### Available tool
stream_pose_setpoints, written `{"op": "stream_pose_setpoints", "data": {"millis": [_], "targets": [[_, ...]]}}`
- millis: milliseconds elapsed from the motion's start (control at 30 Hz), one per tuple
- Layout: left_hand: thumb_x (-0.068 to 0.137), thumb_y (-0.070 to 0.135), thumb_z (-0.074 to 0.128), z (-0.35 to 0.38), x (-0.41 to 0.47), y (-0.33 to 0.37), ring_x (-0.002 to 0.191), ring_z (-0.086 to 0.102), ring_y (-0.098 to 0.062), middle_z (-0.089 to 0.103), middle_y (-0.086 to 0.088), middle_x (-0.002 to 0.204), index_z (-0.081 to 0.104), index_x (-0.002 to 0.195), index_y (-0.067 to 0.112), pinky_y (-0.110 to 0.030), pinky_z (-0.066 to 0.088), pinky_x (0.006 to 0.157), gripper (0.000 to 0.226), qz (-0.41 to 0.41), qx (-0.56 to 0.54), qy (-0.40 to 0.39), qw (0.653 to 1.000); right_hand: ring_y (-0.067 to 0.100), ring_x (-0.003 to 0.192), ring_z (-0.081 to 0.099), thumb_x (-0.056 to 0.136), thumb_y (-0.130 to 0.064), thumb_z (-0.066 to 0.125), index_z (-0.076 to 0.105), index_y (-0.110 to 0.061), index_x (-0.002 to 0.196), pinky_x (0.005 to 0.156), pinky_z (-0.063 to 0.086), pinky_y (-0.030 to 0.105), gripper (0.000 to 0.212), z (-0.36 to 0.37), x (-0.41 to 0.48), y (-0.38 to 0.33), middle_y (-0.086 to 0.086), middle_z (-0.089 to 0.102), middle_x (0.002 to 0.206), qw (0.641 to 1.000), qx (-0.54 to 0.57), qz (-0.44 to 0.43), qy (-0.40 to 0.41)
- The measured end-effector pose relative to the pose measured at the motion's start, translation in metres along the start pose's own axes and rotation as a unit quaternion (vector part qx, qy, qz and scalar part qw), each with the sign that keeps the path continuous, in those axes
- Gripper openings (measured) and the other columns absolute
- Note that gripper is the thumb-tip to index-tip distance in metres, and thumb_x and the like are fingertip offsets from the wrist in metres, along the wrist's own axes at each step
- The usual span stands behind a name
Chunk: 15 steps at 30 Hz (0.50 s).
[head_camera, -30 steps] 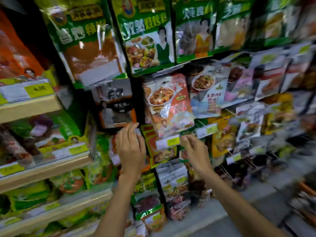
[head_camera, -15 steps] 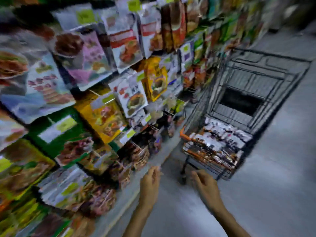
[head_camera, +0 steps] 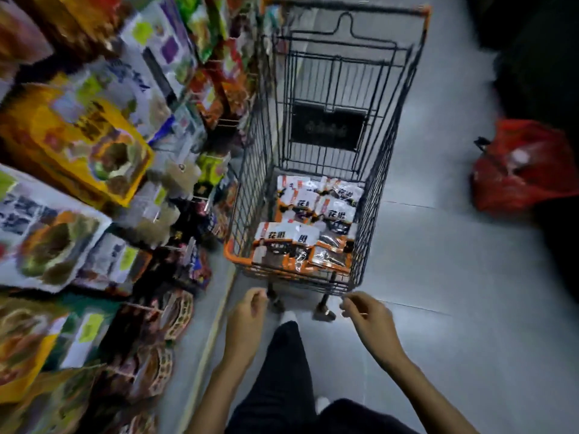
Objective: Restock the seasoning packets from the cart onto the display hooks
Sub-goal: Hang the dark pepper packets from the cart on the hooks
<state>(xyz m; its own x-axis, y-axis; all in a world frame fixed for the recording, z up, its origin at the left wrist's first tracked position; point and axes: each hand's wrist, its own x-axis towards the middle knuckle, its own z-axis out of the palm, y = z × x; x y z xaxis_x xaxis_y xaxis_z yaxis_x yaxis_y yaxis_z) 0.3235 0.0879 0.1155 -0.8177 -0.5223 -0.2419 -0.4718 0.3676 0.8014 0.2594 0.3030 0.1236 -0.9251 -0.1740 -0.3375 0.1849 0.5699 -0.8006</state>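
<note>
Orange-and-white plastic seasoning packets (head_camera: 308,233) heaped in the near end of the dark wire shopping cart (head_camera: 253,170), 12 o'clock. Left hand (head_camera: 247,311) at the cart's 7 o'clock, right hand (head_camera: 366,314) at its 5. Both sit just short of it, fingers loosely curled, holding nothing. Blurred hanging display packets (head_camera: 78,142) at 9. Red plastic bag (head_camera: 520,170) on the floor, 3 o'clock.

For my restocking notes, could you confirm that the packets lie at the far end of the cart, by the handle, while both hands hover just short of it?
Not quite: the head view shows the packets at the near end of the cart, closest to the person, not by the handle. The left hand and right hand do hover just short of it.
</note>
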Motion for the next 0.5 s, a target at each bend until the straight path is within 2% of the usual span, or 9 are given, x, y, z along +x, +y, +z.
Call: {"op": "stream_pose_setpoints", "data": {"millis": [67, 133, 233, 333, 400, 500], "targets": [[0.096, 0.016, 0.052, 0.002, 0.034, 0.009, 0.076, 0.057, -0.010, 0.064, 0.003, 0.086, 0.065, 0.103, 0.009, -0.008, 0.037, 0.061, 0.017, 0.022, 0.026, -0.033, 0.999, 0.002, 0.077, 0.066, 0.092, -0.016, 0.058, 0.067, -0.022, 0.090, 0.069, 0.050, 0.014, 0.010, 0.001, 0.024, -0.003, -0.009, 0.070, 0.082, 0.999, 0.005, 0.029, 0.020], [0.096, 0.017, 0.052, 0.002, 0.068, 0.019, 0.074, 0.057, -0.010, 0.064, 0.002, 0.083, 0.064, 0.103, 0.011, -0.006, 0.038, 0.058, 0.015, 0.037, 0.043, -0.066, 0.996, 0.006, 0.080, 0.066, 0.093, -0.016, 0.058, 0.067, -0.022, 0.091, 0.071, 0.051, 0.018, 0.010, 0.003, 0.047, -0.007, -0.007, 0.070, 0.083, 0.997, 0.015, 0.058, 0.045], [0.097, 0.017, 0.049, 0.009, 0.125, 0.029, 0.085, 0.060, -0.015, 0.064, 0.003, 0.094, 0.063, 0.105, 0.011, -0.009, 0.039, 0.065, 0.017, 0.051, 0.052, -0.114, 0.991, 0.006, 0.078, 0.066, 0.093, -0.016, 0.058, 0.066, -0.022, 0.091, 0.069, 0.050, 0.015, 0.011, 0.013, 0.087, -0.012, -0.006, 0.070, 0.081, 0.993, 0.031, 0.083, 0.080], [0.098, 0.016, 0.048, 0.024, 0.177, 0.032, 0.076, 0.059, -0.011, 0.064, 0.002, 0.088, 0.063, 0.107, 0.009, -0.007, 0.038, 0.059, 0.019, 0.066, 0.092, -0.146, 0.983, 0.008, 0.073, 0.066, 0.094, -0.016, 0.056, 0.066, -0.021, 0.093, 0.062, 0.045, 0.007, 0.011, 0.027, 0.126, -0.013, -0.002, 0.071, 0.077, 0.989, 0.038, 0.105, 0.100], [0.098, 0.016, 0.047, 0.035, 0.206, 0.029, 0.073, 0.057, -0.012, 0.063, 0.000, 0.086, 0.062, 0.107, 0.008, -0.009, 0.038, 0.056, 0.019, 0.059, 0.106, -0.168, 0.978, 0.012, 0.069, 0.063, 0.095, -0.014, 0.055, 0.065, -0.019, 0.093, 0.058, 0.043, 0.009, 0.011, 0.039, 0.151, -0.011, 0.002, 0.069, 0.076, 0.987, 0.040, 0.122, 0.101], [0.099, 0.015, 0.044, 0.055, 0.241, 0.011, 0.074, 0.056, -0.016, 0.062, -0.005, 0.087, 0.060, 0.110, 0.007, -0.019, 0.040, 0.057, 0.021, 0.019, 0.119, -0.192, 0.974, 0.018, 0.067, 0.061, 0.097, -0.017, 0.052, 0.065, -0.009, 0.093, 0.060, 0.047, 0.020, 0.016, 0.058, 0.190, 0.002, 0.009, 0.068, 0.078, 0.980, 0.053, 0.167, 0.092]]}}
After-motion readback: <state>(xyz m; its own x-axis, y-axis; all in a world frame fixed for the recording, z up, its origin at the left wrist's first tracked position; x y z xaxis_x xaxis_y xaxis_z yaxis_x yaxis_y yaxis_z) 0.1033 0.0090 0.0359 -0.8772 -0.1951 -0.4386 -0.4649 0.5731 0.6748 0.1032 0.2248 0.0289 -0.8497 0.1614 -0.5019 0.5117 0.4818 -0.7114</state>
